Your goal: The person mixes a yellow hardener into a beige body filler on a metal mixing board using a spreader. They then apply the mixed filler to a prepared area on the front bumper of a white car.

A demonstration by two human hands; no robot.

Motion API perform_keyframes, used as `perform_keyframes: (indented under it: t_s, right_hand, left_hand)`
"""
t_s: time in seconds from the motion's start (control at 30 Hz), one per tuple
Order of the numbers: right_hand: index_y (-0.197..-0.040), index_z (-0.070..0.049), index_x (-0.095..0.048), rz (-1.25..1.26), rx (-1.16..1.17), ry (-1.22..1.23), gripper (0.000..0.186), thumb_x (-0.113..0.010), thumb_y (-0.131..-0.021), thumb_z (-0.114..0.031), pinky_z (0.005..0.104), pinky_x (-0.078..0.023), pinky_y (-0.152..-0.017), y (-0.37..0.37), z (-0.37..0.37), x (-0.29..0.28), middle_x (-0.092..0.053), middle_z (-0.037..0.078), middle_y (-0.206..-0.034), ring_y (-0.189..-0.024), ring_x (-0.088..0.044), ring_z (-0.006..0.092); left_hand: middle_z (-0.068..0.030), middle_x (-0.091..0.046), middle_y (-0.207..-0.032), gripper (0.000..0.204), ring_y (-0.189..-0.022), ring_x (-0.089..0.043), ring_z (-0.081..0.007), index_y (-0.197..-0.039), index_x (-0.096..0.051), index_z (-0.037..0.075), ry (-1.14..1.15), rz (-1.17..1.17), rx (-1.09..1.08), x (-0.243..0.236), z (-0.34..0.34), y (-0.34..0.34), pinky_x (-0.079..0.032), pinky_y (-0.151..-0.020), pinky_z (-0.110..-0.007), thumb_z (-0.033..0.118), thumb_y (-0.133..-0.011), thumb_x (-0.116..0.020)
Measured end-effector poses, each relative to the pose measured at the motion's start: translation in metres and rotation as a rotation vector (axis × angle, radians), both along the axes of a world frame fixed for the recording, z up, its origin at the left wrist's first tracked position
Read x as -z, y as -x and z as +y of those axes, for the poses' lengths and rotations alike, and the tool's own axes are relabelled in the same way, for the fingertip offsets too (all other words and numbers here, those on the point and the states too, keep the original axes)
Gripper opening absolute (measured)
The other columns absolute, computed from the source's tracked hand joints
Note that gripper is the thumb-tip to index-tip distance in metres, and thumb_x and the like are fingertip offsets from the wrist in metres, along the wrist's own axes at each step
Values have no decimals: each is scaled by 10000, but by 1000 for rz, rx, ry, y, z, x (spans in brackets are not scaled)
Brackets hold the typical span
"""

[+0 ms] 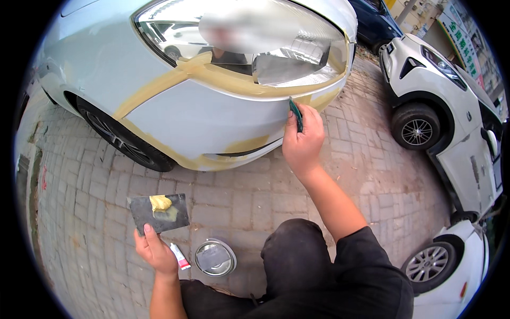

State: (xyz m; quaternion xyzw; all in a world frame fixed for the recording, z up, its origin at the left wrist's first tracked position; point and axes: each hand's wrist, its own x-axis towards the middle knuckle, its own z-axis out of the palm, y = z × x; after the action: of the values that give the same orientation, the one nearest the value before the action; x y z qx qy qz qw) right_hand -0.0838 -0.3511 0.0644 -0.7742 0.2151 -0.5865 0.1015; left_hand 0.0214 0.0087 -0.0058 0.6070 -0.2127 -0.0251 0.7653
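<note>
My left hand (155, 252) grips the edge of a dark flat board (140, 208), its thumb on top. A lump of yellow putty (161, 203) sits on that board, with a paler smear beside it. My right hand (304, 139) pinches a small dark green spreader (296, 114) and holds its tip at the bumper below the headlight (297, 66). Whether the tip touches the surface I cannot tell. Around the headlight and down the white car's (234, 118) bumper and fender run yellowish putty patches (154, 90).
On the brick paving (207, 189) below my left hand lie a white and red tube (180, 256) and a round metal tin (215, 257) with a grey flat piece on it. A white car (425, 90) stands at right, another white car (446, 266) behind it, a dark blue car (376, 24) beyond.
</note>
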Motion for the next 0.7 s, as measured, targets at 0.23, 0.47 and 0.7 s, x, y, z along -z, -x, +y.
perform_keyframes:
  t_s: [0.23,0.47,0.7]
  right_hand:
    - [-1054,30,-661,92,-324,-121,160,-642,-904,-21,358,-512,-783,27,46,1,-665,158,-977,-873,-626,306]
    - [-1025,39,-647,394,-799,146,301,-678,-726,40,385,-516,-735,-5,148,-11,-633,137,-948,-832,-617,294]
    - [-1027,19,-658,385,-778,403,340,-661,-704,-86,368,-519,-736,-17,160,3,-639,107,-967,-863,-616,258]
  left_hand:
    - [-95,-658,-996,264,-883,-590,-112,-1104,-558,-59,40,-12,-30,-3,-8,1,-461,-796,-258,168,-1047,-436]
    - [-49,-613,-971,146,-833,-538,-72,-1058,-539,-12,11,-19,26,4,4,5,-427,-745,-233,116,-1029,-474]
    - [-39,-615,-838,243,-685,-474,-57,-1035,-620,-84,51,-88,-71,-20,-10,17,-392,-608,-229,112,-1013,-479]
